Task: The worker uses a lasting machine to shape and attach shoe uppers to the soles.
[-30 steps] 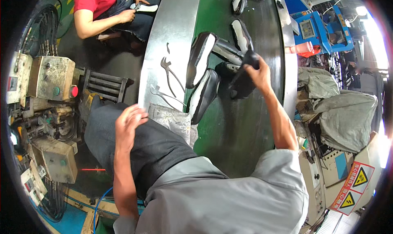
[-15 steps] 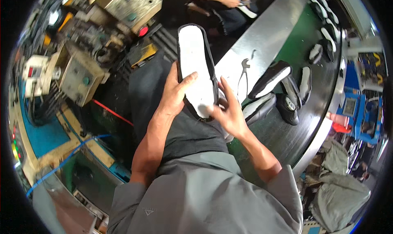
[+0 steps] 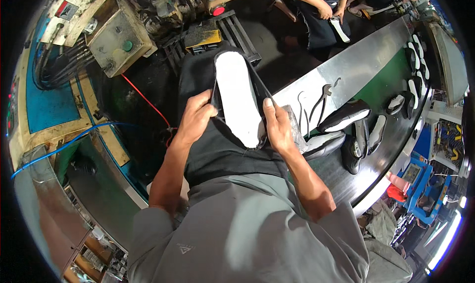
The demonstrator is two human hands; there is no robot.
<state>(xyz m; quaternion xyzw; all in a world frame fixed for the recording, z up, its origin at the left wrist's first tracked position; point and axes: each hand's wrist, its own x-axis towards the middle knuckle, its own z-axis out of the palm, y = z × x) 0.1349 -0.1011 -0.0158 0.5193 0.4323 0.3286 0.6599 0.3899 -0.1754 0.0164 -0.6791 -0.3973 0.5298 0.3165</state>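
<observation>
Left grip [image 3: 198, 116] and right grip [image 3: 278, 127] have shifted to the edges of the black shoe upper [image 3: 258, 80], pinching them apart, seemingly keeping the white insole [image 3: 238, 97] exposed.

A long black-and-white shoe [image 3: 236, 95] is left of the flat silver metal ledge [image 3: 363, 65]; dark metal pliers [image 3: 325, 94] lie on its near end.

Steel ledge [image 3: 363, 57], pincers [image 3: 324, 99] on it, green belt [image 3: 382, 87], black-and-white shoes [image 3: 346, 115] on top
</observation>
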